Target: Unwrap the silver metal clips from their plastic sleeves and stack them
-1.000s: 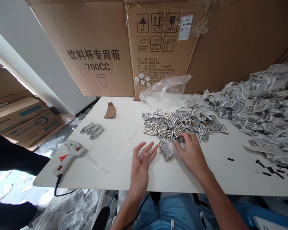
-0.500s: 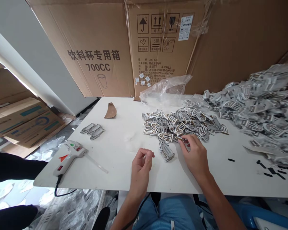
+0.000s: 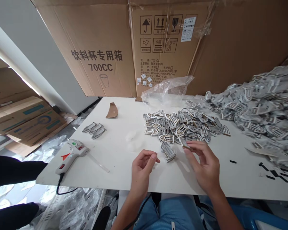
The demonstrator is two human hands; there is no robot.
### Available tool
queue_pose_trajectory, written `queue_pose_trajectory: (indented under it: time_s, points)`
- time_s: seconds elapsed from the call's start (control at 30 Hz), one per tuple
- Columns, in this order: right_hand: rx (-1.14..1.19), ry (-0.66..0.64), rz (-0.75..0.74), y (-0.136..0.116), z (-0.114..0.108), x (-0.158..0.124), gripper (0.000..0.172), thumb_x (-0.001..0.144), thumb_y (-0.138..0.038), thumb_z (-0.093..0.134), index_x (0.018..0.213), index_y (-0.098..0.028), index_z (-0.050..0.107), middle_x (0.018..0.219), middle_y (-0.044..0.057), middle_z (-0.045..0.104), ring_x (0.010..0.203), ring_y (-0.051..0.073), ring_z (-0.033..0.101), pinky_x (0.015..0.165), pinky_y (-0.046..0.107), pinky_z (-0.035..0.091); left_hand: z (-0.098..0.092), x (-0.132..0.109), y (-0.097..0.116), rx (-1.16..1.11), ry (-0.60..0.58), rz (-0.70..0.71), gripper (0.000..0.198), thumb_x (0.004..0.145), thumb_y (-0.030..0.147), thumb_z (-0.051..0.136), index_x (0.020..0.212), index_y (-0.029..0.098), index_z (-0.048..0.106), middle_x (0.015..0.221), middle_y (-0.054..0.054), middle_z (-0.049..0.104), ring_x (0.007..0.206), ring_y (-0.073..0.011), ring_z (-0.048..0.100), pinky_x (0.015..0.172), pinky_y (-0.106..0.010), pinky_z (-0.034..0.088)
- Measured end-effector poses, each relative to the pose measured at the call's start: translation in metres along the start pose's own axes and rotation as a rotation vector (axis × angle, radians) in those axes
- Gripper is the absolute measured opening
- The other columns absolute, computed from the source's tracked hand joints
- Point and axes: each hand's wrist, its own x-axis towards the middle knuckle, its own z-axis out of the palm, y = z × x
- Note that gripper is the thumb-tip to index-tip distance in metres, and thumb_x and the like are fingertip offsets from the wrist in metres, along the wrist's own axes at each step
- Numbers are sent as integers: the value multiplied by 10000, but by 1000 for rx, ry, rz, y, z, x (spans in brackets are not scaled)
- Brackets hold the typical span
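Note:
My right hand [image 3: 205,163] is lifted just above the white table [image 3: 124,169], pinching one small grey arch-shaped patch [image 3: 185,142] between thumb and fingers at the near edge of a pile of like patches [image 3: 182,124]. My left hand [image 3: 142,164] rests on the table with its fingers curled into a loose pinch; what is in it, if anything, I cannot make out. A short stack of patches [image 3: 167,151] lies between the two hands.
A much larger heap of patches [image 3: 259,108] covers the table's right side. A white glue gun [image 3: 70,156] with its cord lies at the left front, three grey pieces [image 3: 94,129] beyond it, a brown scrap [image 3: 112,110] farther back. Big cartons [image 3: 105,48] wall the rear.
My left hand went from spread open to curled in a pinch. My right hand picked a patch from the pile's edge and drew it back towards me, lifting it off the table.

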Motion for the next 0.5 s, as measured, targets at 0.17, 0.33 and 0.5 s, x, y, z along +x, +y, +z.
queue_pose_trajectory:
  time_s: [0.17,0.33,0.5]
  points:
    - [-214,-79,-397,-24,4,-11,296,971,-91,777,1207,-270,781,1248,109,778,1099,281,799,938,442,710,1,-2,3,35,-1,25,351,951,548,817,940,204,746,839,-46,727,706,-132,530,605,-244,365]
    - [-282,-120,-527,-31,16,-22,325,970,-22,757,1224,-223,767,1199,122,805,1039,247,824,901,360,724,1,-4,0,115,-18,65,332,964,521,811,950,195,755,772,-6,638,644,-114,445,601,-258,328]
    - [-253,-213,-530,-28,20,-31,343,988,-22,705,1263,-218,765,1240,131,804,1098,275,816,933,404,724,3,-5,-5,202,29,198,216,946,403,837,924,197,775,854,-12,646,630,-108,426,613,-278,348]
